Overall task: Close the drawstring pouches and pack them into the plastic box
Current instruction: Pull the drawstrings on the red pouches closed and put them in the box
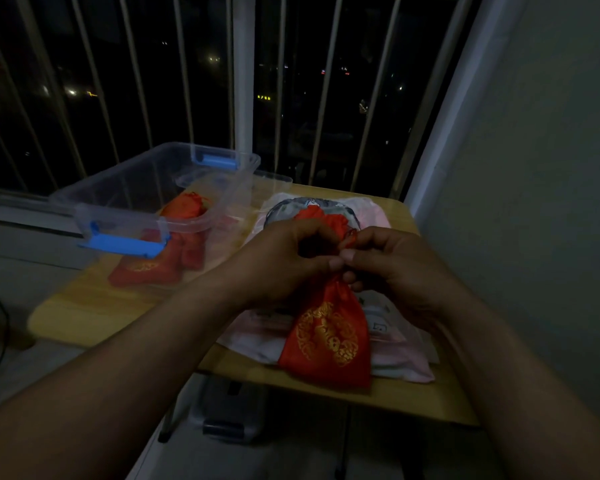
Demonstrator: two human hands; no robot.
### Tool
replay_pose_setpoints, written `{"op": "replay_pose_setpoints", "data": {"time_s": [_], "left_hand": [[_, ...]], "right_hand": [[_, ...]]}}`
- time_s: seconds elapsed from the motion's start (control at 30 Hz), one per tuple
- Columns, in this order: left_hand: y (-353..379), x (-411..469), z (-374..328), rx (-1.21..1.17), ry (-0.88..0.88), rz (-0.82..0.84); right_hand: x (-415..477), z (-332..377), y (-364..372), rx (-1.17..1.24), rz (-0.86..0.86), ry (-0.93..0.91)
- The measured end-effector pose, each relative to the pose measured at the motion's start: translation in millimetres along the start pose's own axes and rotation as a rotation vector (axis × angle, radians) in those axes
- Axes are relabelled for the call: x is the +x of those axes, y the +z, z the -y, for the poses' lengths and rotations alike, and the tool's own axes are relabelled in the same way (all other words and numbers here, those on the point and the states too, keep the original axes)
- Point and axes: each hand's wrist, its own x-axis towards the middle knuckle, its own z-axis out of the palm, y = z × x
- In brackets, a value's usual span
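Centrally, both hands meet at the neck of a red pouch (329,337) bearing a gold emblem; the left hand (284,258) has its fingers curled round the gathered neck; the right hand (392,268) pinches the neck, and what looks like a red cord, between thumb and bent fingers; the two thumb tips touch. The mouth ruffles up above the hands; the body hangs below them, over a pale cloth (395,362) near the front edge of the table (94,306); whether it rests on the cloth cannot be told. The box (146,188), clear with a blue latch (125,244), stands open on the table's far left, well apart from the hands; packed pouches (184,209), also red, lie inside, seen through its wall. Window bars (378,81) rise behind; lighting is dim.
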Motion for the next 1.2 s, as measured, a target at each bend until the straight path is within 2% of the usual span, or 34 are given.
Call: {"op": "replay_pose_setpoints", "data": {"time_s": [0.23, 0.53, 0.7, 0.83, 1.0, 1.2], "left_hand": [[2.4, 3.5, 4.0, 0.142, 0.030, -0.011], [2.6, 4.7, 6.2, 0.189, 0.068, 0.007], [7.8, 4.9, 4.6, 0.263, 0.073, -0.026], [13.4, 4.6, -1.8, 0.257, 0.118, -0.087], [12.0, 4.9, 0.7, 0.270, 0.088, -0.106], [-4.3, 4.5, 3.2, 0.114, 0.031, -0.001]], "right_hand": [[1.6, -0.8, 3.4, -0.178, -0.071, -0.110], [3.9, -5.9, 8.0, -0.331, -0.132, -0.201], [-0.5, -8.5, 16.8, -0.601, -0.184, -0.360], [-4.5, -5.9, 23.9, -0.708, -0.220, -0.470], [-3.9, -6.0, 24.5, -0.677, -0.241, -0.513], [-2.1, -5.8, 20.5, -0.526, -0.219, -0.412]]}}
